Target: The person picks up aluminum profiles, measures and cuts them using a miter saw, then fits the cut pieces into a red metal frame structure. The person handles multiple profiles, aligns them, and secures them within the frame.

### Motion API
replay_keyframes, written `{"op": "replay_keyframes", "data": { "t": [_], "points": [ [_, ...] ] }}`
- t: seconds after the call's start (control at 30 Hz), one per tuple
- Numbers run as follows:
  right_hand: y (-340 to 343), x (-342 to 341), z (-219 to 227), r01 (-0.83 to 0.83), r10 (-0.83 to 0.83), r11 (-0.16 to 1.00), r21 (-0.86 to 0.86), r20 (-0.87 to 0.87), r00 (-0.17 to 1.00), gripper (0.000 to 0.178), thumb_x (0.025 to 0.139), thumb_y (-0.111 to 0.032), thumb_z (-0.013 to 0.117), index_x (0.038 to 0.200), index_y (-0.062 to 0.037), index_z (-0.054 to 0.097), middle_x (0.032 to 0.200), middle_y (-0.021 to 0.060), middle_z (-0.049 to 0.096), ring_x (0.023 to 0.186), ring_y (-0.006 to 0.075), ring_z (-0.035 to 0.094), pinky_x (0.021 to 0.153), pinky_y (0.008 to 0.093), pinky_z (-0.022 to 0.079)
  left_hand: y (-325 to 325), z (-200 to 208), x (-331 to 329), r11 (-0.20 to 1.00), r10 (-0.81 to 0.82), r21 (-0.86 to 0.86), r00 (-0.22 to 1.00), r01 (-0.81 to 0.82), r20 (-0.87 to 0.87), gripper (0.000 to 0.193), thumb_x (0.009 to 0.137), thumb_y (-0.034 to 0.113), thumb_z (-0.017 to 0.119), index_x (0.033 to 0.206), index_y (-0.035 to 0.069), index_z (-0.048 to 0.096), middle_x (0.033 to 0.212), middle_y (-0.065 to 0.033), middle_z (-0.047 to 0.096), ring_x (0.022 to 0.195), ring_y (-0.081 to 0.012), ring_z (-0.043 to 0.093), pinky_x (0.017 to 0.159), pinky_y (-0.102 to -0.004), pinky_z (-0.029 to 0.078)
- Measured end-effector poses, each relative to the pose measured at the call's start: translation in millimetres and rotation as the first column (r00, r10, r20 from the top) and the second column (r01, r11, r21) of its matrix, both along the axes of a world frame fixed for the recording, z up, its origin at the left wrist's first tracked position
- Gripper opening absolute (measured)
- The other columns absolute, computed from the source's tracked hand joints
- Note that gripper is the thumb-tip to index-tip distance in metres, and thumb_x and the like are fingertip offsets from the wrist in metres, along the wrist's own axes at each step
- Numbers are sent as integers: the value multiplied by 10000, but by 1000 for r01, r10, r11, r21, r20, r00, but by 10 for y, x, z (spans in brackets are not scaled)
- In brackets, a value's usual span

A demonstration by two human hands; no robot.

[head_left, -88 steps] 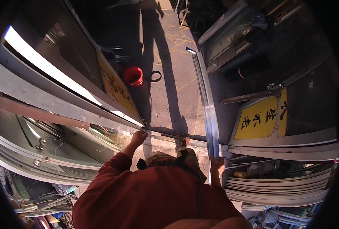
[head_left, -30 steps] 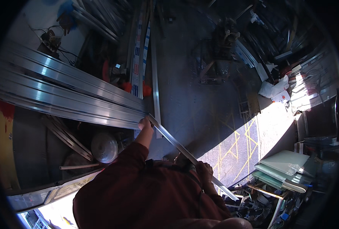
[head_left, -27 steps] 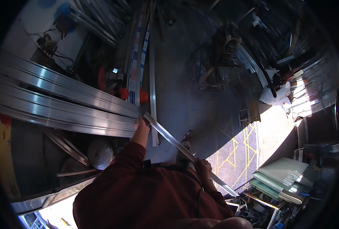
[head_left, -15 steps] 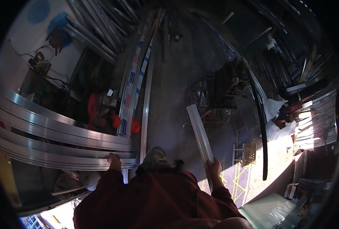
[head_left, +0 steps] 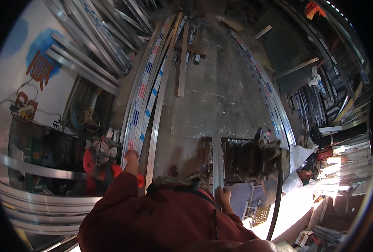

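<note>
My right hand (head_left: 224, 196) is closed around a long silvery metal profile (head_left: 217, 161), which points away from me beside a dark machine. My left hand (head_left: 131, 156) is over the near part of a bundle of long profiles with blue, red and white printed film (head_left: 142, 101). Its fingers are blurred, and I cannot make out whether they touch the bundle. Left of that hand sits a red cutting machine with a round disc (head_left: 97, 156).
Long bright profiles (head_left: 48, 206) are stacked at the near left. A dark machine (head_left: 251, 157) stands right of the held profile. More film-wrapped bars (head_left: 268, 92) lie along the right. White plastic bags (head_left: 297, 157) lie near a sunlit strip. Metal lengths (head_left: 83, 69) lean at the far left.
My left hand has left the stacked profiles and moved forward to the film-wrapped bundle. The profile in my right hand has swung more upright in view. My view has shifted.
</note>
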State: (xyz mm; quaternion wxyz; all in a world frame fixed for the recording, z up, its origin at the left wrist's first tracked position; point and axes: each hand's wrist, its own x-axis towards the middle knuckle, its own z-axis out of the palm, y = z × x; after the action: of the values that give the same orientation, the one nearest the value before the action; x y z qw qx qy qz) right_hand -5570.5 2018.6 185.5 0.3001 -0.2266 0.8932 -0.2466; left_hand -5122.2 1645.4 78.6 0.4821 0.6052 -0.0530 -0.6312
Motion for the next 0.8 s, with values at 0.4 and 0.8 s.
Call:
{"op": "replay_keyframes", "data": {
  "t": [0.4, 0.8],
  "points": [
    [-3607, -2426, -689, 37, -22, 991, -128, 112, 993, 452, 808, -358, 655, 785, 93, 661, 661, 223, 644, 662, 294, 667, 622, 430, 483, -3826, 857, -3576, 909, -384, -73, 892, 411, 237, 90, 850, 158, 619, 847, 70, 600, 678, -25, 572, 566, -152, 565, 498, -301, 481],
    [-6548, -5175, -68, 67, -59, 978, 196, -45, 997, 477, 812, -424, 604, 828, 43, 699, 755, 266, 663, 788, 386, 687, 718, 473, 503, -5142, 250, -3133, 891, -189, 439, 786, -115, 589, 175, 832, 204, 579, 717, 78, 541, 583, -33, 521, 435, -172, 483, 382, -337, 387]
  ]
}}
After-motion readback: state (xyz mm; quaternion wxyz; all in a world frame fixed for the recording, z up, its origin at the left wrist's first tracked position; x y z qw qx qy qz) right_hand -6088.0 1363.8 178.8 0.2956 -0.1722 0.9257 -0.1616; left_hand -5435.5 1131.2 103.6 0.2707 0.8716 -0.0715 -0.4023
